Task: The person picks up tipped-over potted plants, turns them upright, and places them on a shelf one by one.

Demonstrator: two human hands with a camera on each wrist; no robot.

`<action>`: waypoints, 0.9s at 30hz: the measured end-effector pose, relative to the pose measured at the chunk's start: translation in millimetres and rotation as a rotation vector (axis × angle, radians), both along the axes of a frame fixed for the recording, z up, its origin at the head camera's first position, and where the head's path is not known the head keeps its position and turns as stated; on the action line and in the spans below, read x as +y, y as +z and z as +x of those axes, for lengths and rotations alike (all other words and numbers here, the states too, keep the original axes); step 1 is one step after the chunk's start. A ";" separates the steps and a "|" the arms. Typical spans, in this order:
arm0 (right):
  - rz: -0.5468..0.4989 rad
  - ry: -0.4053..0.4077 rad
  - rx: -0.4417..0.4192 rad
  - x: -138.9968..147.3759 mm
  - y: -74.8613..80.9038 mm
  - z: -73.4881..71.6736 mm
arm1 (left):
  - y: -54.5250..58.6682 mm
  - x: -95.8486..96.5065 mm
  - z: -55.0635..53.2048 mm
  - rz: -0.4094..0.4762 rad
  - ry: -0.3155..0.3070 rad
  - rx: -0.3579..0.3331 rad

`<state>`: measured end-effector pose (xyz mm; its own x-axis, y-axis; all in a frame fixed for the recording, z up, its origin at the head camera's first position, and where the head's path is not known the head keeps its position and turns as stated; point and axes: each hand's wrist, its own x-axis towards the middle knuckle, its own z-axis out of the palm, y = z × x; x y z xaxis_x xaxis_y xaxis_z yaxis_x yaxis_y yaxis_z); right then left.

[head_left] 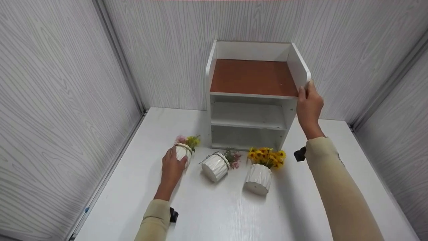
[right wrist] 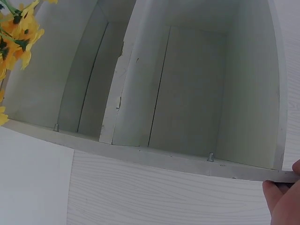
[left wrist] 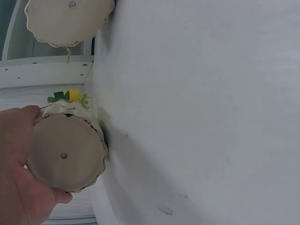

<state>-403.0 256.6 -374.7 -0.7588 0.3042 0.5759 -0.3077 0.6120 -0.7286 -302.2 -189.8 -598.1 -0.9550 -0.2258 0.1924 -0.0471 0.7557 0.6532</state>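
My left hand [head_left: 172, 167] grips a white ribbed flower pot [head_left: 182, 151] that lies on its side, pink and yellow flowers pointing at the back. In the left wrist view, thumb and fingers curl round the pot's sides, its round base [left wrist: 65, 150] facing the camera. With my right hand [head_left: 309, 105] I hold the front edge of the right side panel [head_left: 300, 63] of a small white shelf unit [head_left: 249, 126]. Between the hands, a pot with pink flowers [head_left: 215, 166] and a pot with yellow flowers [head_left: 259, 179] lie tipped on the table.
The shelf unit has a brown top board [head_left: 254, 77] with raised sides and two compartments below, at the rear of the white table [head_left: 214, 214]. Wood-grain panels [head_left: 160, 50] enclose the table at the back and both sides.
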 end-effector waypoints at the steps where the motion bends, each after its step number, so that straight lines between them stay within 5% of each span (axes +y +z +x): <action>1: 0.000 0.000 0.001 -0.2 0.2 0.1 | -1.1 -1.4 -0.2 0.008 0.002 0.007; 13: 0.017 -0.016 0.012 0.7 0.3 0.6 | -14.9 -16.8 13.0 0.176 -0.002 0.034; 21: 0.021 -0.024 0.014 -1.7 -2.2 -0.4 | -11.7 -27.1 25.7 0.206 -0.067 -0.014; 27: 0.023 -0.021 0.010 0.0 -1.2 -0.6 | -3.7 -27.9 32.1 0.206 -0.060 -0.072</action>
